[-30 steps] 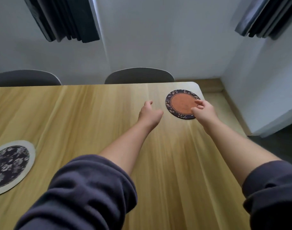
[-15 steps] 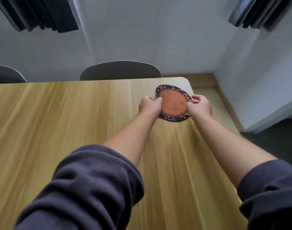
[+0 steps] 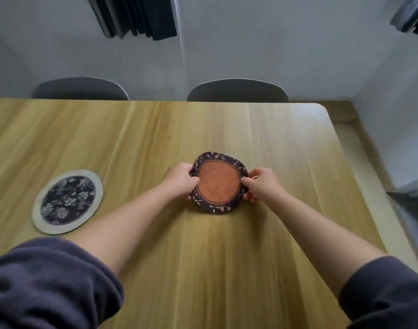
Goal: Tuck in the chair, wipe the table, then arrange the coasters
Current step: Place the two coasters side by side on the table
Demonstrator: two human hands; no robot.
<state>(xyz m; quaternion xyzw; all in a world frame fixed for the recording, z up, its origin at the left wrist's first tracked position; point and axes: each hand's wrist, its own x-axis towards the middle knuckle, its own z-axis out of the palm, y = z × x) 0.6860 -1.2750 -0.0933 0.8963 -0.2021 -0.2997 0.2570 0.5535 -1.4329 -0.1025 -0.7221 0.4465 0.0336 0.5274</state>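
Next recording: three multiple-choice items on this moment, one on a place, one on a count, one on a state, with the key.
1. Where is the floral coaster relative to the orange-centred coaster? A. To its left, apart. B. Stacked beneath it. C. On a chair.
2. How many chair backs show beyond the table? A. One. B. Two. C. Four.
3. How is the orange-centred coaster held? A. Untouched. B. Gripped at opposite edges by both hands. C. Pinched by one hand alone.
Key: 1 A, bare wood lies between them; 2 B, two grey backs at the far edge; 3 B, the left hand and right hand each grip a side.
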